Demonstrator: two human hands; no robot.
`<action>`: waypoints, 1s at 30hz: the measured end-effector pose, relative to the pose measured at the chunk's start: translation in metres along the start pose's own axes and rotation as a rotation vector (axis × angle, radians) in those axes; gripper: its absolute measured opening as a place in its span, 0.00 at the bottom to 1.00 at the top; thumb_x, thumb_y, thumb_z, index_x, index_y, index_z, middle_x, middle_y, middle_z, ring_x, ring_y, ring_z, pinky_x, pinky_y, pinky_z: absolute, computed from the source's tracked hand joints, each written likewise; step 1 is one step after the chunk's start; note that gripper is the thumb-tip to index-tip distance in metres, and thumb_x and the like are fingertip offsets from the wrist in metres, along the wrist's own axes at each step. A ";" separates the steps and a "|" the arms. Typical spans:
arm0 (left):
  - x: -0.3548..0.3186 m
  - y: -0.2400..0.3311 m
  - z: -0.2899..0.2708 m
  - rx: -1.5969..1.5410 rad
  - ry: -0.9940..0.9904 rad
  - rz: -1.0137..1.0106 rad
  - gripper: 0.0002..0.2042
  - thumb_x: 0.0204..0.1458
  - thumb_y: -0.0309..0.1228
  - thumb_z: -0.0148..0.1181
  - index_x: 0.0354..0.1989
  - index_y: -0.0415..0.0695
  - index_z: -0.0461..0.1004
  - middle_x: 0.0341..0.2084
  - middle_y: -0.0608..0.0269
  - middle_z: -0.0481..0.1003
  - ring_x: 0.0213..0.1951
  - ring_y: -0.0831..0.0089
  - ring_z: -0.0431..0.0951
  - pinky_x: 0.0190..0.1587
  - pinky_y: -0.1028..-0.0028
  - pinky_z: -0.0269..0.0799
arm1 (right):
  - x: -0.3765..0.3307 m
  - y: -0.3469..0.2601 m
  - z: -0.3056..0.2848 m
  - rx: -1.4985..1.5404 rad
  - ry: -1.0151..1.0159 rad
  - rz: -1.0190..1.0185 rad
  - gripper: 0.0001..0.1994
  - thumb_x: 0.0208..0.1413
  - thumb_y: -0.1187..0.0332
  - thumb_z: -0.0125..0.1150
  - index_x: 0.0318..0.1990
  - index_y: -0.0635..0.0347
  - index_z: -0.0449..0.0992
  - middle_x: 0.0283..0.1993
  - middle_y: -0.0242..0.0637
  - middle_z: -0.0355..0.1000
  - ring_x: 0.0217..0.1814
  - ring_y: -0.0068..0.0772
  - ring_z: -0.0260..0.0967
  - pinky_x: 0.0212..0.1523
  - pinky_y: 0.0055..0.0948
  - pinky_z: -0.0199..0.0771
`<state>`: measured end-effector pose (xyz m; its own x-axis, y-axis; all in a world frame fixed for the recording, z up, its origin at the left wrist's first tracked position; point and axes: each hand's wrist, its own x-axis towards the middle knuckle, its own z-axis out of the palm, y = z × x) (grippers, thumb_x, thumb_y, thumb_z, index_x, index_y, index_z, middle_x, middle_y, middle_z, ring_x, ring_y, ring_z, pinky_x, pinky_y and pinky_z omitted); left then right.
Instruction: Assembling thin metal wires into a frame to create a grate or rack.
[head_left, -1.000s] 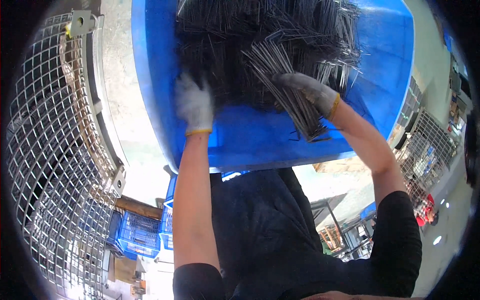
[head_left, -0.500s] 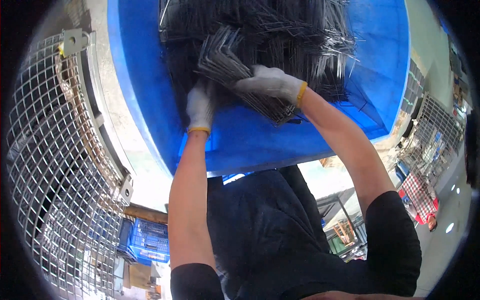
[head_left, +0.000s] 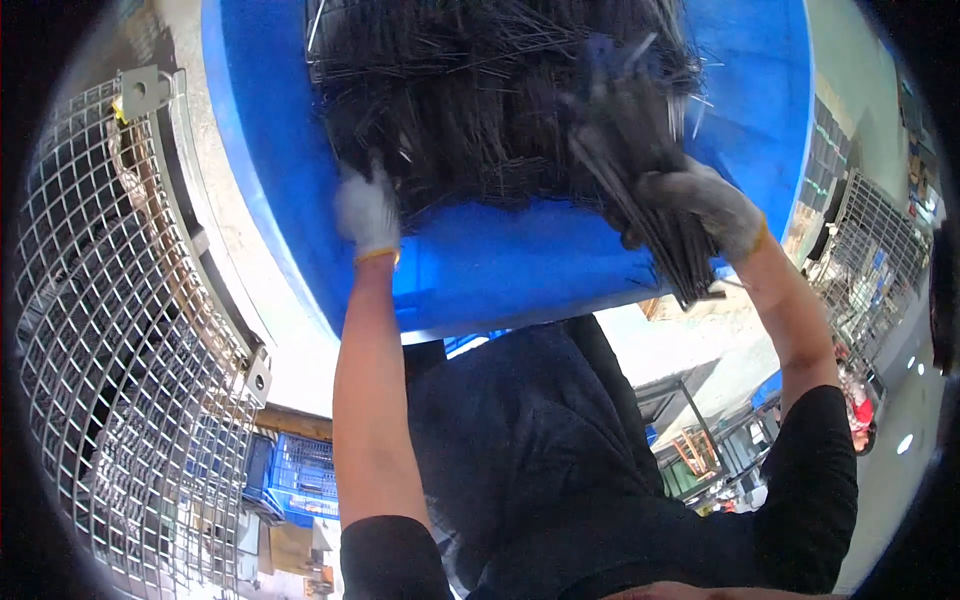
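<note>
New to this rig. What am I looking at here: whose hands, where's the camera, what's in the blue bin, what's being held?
There is no machine: a person works with two gloved hands. The camera sits on the person's head and looks down, so the forearms come in from the lower edge, and the fisheye lens bends straight edges. The big blue tub holds a tangled heap of thin dark metal wires. The left hand, in a white glove, rests at the near edge of the heap. The right hand, in a grey glove, grips a bundle of wires that looks blurred. To the left stands a wire mesh cage; blue crates show lower down.
</note>
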<state>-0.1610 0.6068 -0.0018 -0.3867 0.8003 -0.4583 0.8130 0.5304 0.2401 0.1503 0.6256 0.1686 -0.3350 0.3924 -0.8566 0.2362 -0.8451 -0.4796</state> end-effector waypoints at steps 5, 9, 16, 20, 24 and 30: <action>-0.020 0.014 -0.042 -0.101 0.055 -0.001 0.28 0.50 0.52 0.50 0.54 0.45 0.65 0.46 0.49 0.72 0.45 0.51 0.72 0.47 0.59 0.67 | -0.048 0.042 0.010 0.718 -0.025 -0.241 0.30 0.52 0.51 0.51 0.53 0.69 0.63 0.39 0.49 0.72 0.36 0.37 0.74 0.37 0.33 0.76; -0.057 -0.027 -0.063 -0.440 -0.023 0.181 0.22 0.55 0.35 0.50 0.57 0.42 0.61 0.48 0.54 0.69 0.44 0.66 0.74 0.44 0.70 0.70 | -0.074 0.078 0.042 0.919 0.196 -0.271 0.44 0.40 0.42 0.58 0.57 0.70 0.54 0.22 0.32 0.59 0.19 0.25 0.57 0.17 0.23 0.57; -0.128 -0.185 -0.079 -0.680 0.045 0.086 0.23 0.57 0.35 0.48 0.60 0.48 0.54 0.48 0.59 0.68 0.39 0.72 0.73 0.35 0.76 0.70 | -0.092 0.205 0.086 1.027 0.324 -0.179 0.41 0.45 0.42 0.53 0.55 0.74 0.58 0.24 0.38 0.66 0.22 0.29 0.66 0.22 0.25 0.69; -0.176 -0.236 -0.099 -0.472 -0.035 -0.370 0.24 0.55 0.30 0.49 0.61 0.46 0.53 0.37 0.61 0.69 0.28 0.74 0.70 0.33 0.73 0.71 | -0.104 0.245 0.083 1.200 0.135 -0.361 0.35 0.51 0.46 0.50 0.56 0.70 0.59 0.25 0.37 0.67 0.22 0.29 0.65 0.24 0.25 0.68; -0.188 -0.264 -0.116 -0.190 -0.126 -0.437 0.24 0.53 0.35 0.48 0.60 0.47 0.55 0.20 0.65 0.68 0.15 0.79 0.62 0.16 0.76 0.60 | -0.107 0.284 0.073 1.432 0.005 -0.557 0.31 0.53 0.53 0.52 0.57 0.70 0.58 0.31 0.40 0.72 0.31 0.33 0.72 0.35 0.31 0.76; -0.108 -0.282 -0.117 -0.077 -0.204 0.044 0.23 0.55 0.42 0.48 0.56 0.41 0.63 0.43 0.52 0.72 0.44 0.63 0.72 0.48 0.66 0.65 | -0.115 0.288 0.075 1.461 0.182 -0.715 0.31 0.54 0.52 0.50 0.58 0.68 0.57 0.30 0.34 0.67 0.28 0.26 0.67 0.30 0.25 0.71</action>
<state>-0.3995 0.4039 0.0801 -0.2488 0.7543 -0.6076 0.7887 0.5219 0.3250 0.1887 0.3105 0.1431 0.1403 0.7775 -0.6130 -0.9591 -0.0470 -0.2792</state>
